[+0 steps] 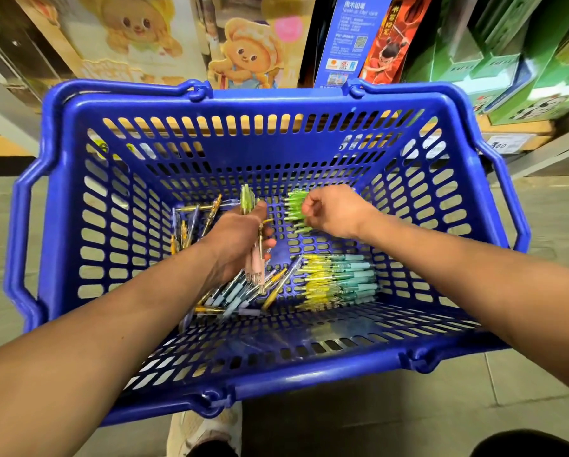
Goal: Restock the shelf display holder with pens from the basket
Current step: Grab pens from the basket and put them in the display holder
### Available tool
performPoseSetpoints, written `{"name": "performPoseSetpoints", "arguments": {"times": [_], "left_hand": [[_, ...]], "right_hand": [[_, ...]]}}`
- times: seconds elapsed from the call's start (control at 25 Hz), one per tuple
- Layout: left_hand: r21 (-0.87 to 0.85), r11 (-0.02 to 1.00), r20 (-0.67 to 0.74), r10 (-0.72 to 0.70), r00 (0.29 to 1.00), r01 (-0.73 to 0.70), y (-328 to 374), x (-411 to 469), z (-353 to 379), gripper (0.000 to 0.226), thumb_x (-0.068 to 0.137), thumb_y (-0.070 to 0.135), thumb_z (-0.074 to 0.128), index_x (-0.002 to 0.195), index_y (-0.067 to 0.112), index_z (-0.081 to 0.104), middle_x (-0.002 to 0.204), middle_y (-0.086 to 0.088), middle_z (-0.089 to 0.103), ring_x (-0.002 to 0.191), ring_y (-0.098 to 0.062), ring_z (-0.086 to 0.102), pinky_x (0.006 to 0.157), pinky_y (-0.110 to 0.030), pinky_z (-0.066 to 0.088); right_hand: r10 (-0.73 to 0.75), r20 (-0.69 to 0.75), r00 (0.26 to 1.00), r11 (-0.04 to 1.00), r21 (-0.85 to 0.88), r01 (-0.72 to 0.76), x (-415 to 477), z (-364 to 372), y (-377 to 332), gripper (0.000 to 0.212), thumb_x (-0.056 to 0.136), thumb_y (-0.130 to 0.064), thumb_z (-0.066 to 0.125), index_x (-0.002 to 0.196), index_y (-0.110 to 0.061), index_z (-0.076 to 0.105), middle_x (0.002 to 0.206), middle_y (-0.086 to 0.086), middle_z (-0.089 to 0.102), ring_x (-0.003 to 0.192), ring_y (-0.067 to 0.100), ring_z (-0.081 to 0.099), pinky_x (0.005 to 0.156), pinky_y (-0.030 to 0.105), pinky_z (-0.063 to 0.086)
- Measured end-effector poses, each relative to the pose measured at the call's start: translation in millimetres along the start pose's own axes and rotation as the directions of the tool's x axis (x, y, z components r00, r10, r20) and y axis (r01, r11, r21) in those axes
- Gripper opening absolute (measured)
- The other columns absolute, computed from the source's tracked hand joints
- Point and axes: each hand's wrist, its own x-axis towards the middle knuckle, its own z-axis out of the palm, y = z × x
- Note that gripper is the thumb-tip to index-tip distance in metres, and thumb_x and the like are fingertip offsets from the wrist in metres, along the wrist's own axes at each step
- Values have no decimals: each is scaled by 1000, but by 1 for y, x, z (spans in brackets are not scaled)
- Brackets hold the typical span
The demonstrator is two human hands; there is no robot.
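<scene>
— clamped, both: left hand (237,242) round mixed pens (256,262), right hand (334,211) on green pens (294,210), low in the basket (276,102).
— why 2 bunches?
— likely sorting by colour for the holder, which isn't in sight.

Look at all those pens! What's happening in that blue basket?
A person has both hands inside a blue slotted plastic basket in front of a shop shelf. The left hand grips a small bundle of pink-gripped pens. The right hand pinches a bunch of bright green pens. A row of yellow and teal pens and a loose pile of blue and yellow pens lie on the basket floor.
</scene>
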Motion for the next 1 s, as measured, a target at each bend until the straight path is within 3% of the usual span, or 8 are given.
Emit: {"name": "performPoseSetpoints", "arguments": {"times": [0.04,0.12,0.24,0.48,0.6,0.72,0.84,1.0], "left_hand": [[-3,1000,14,-10,1000,10,0,0,0,35,104,36,53,124,8,54,79,-4,60,64,-18,62,66,-39,57],[1,1000,40,-24,999,24,-1,1,0,28,104,37,54,113,10,56,77,-3,59,63,-17,61,69,-40,57],[16,999,34,-33,999,32,-1,0,0,16,103,31,56,96,18,51,76,-2,58,64,-17,60,70,-41,56],[40,999,-18,-15,1000,16,-4,5,-3,15,101,19,62,105,12,50,82,-5,61,64,-16,62,70,-39,58],[26,1000,-43,12,999,-11,-3,8,-4,15,102,21,60,109,11,51,90,-8,71,71,-19,70,71,-39,60],[23,999,-60,50,997,-49,-4,10,-4,14,102,22,60,111,16,50,106,-10,75,81,-21,73,75,-42,59],[-66,996,-12,55,998,-55,0,7,-1,15,101,24,61,106,20,48,105,-10,78,88,-25,75,75,-44,61],[-81,996,48,33,998,-29,2,4,0,57,100,27,62,144,2,38,98,-13,76,76,-23,75,64,-42,61]], "right_hand": [[-69,44,997,955,-285,79,4,-3,12,11,91,-21,71,101,-21,66,96,-4,69,91,19,67,83,30,55],[-124,156,980,822,-538,189,9,-2,31,15,94,-24,66,109,-19,66,106,3,67,87,23,61,73,29,49],[-152,198,968,706,-664,247,11,9,37,19,98,-21,59,115,-17,67,110,6,67,85,26,63,69,31,51],[-123,217,968,615,-749,246,12,16,27,23,101,-11,52,118,-13,67,113,7,64,98,33,67,76,41,58],[-176,139,975,742,-631,224,3,-2,16,20,103,-25,53,114,-16,67,113,5,65,95,28,65,79,38,57],[-138,-33,990,972,-196,129,-16,-11,-6,16,97,-35,65,96,-20,71,79,-7,71,75,8,66,74,25,52],[-43,-42,998,982,182,50,-32,-9,-30,20,90,-39,73,81,-21,75,61,-10,68,53,-1,56,59,15,50],[-26,-27,999,969,246,32,-25,7,-48,17,86,-39,77,76,-25,77,63,-10,72,53,-2,61,53,12,49]]}}
